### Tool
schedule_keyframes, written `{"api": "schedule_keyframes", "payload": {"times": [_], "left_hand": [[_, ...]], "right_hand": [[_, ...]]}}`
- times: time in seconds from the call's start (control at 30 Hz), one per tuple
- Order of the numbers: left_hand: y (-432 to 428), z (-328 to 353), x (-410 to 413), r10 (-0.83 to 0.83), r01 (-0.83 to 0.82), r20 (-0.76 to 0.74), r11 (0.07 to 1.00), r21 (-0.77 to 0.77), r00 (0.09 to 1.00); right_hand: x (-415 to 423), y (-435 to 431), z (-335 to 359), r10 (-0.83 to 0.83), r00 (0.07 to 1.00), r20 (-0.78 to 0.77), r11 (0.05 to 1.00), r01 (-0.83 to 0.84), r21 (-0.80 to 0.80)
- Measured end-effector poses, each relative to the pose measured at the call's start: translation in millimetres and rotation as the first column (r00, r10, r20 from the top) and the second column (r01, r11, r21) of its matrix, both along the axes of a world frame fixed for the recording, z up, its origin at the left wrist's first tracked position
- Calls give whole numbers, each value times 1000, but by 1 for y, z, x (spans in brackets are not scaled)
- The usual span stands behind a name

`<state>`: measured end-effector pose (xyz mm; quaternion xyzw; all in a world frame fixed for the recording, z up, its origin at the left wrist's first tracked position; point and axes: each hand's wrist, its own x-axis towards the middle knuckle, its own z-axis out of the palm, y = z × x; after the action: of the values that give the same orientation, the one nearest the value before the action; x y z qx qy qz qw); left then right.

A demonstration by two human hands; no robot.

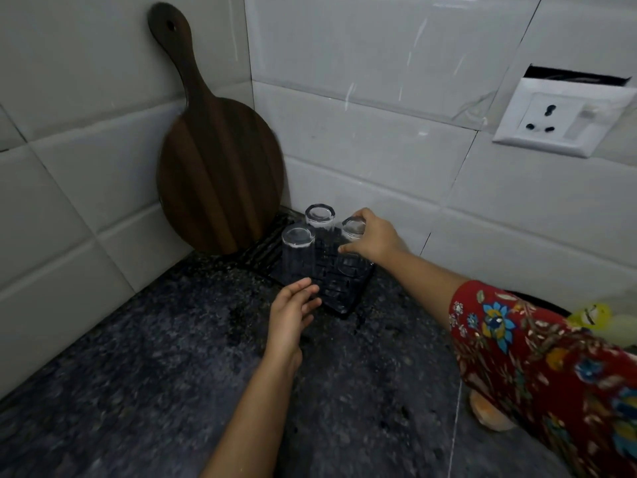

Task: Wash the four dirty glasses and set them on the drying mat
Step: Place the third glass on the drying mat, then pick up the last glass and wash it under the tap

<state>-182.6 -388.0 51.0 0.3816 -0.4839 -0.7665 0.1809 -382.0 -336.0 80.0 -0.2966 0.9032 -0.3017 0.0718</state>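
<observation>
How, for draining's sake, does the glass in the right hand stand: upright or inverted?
Inverted: the right hand grips the glass thick base up, mouth toward the drying mat.

right hand (370,238) gripping upturned glass (351,248), seemingly on drying mat (339,291)

Three glasses are counted on one mat (339,294): the held glass (351,232) within the fingers (348,249) of the right hand (374,241), the back glass (320,217) just left of them, and the front glass (298,250) just beyond the left hand (293,313). One board (220,167) and one socket (562,119) are seen.
</observation>
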Motion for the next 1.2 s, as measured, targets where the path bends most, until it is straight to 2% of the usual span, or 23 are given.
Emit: {"api": "schedule_keyframes", "payload": {"times": [0.13, 0.23, 0.3, 0.37, 0.43, 0.5, 0.57, 0.67, 0.77, 0.87, 1.0, 1.1, 1.2], "left_hand": [[2, 7, 0, -3, 3, 0, 1000, -12, 1000], [6, 13, 1, -2, 1, -25, 999, -33, 1000], [10, 18, 4, 1, -3, -45, 999, -47, 999], [18, 24, 6, -1, -4, -69, 998, -64, 998], [28, 30, 7, -8, 1, -95, 997, -79, 995], [44, 37, 8, -50, 39, -119, 995, -90, 992], [64, 43, 8, -105, 93, -125, 991, -98, 987], [97, 48, 9, -208, 194, -121, 974, -117, 971], [128, 44, 17, -313, 299, -94, 945, -132, 945], [154, 36, 23, -364, 356, -75, 929, -100, 928], [182, 30, 28, -414, 409, -32, 907, -101, 910], [193, 25, 33, -422, 419, 1, 901, -113, 907], [197, 23, 36, -410, 409, 13, 905, -118, 912]], "right_hand": [[3, -1, 0, -2, 1000, -21, 999, 2, 43], [6, 5, 3, -18, 1000, 23, 999, 17, 39], [12, 14, 7, -57, 994, 88, 997, 61, -41], [25, 32, 16, -115, 972, 204, 970, 154, -190], [44, 58, 29, -118, 929, 352, 900, 250, -357], [63, 92, 43, -81, 900, 428, 831, 298, -469], [79, 131, 55, -58, 902, 428, 803, 297, -517], [100, 194, 57, -75, 938, 338, 787, 264, -557], [120, 257, 37, -170, 967, 190, 782, 250, -571], [138, 304, 7, -255, 957, 139, 805, 290, -518], [138, 322, -38, -346, 883, 319, 792, 456, -405], [129, 314, -64, -293, 868, 402, 819, 444, -362], [124, 298, -70, -227, 875, 428, 803, 417, -425]]}}
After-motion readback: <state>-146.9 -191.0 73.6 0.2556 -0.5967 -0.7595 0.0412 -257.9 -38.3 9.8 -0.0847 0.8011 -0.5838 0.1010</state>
